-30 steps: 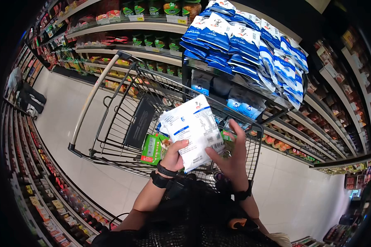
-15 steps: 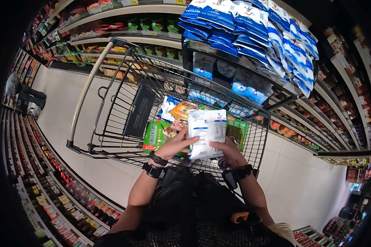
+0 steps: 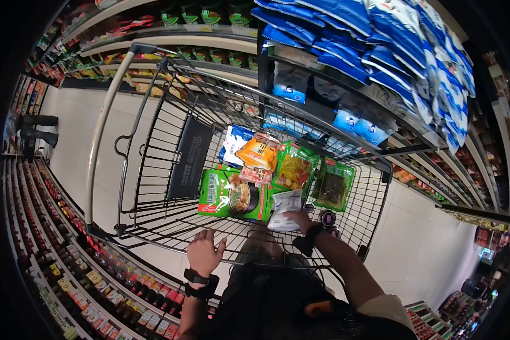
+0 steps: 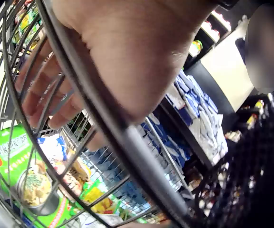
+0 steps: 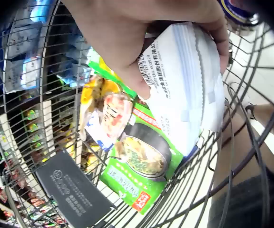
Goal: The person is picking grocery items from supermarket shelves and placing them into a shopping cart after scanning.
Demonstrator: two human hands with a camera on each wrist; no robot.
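White packet (image 3: 285, 209) flat, lengthwise cartward

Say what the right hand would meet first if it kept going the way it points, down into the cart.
Probably the green packet lying just under the white packet that the right hand grips; depth is unclear, so the cart's wire floor may come first.

A flat white plastic packet with black print and a barcode (image 3: 285, 209) lies tilted inside the black wire shopping cart (image 3: 153, 170), resting against a green food box with a bowl picture (image 3: 232, 195).
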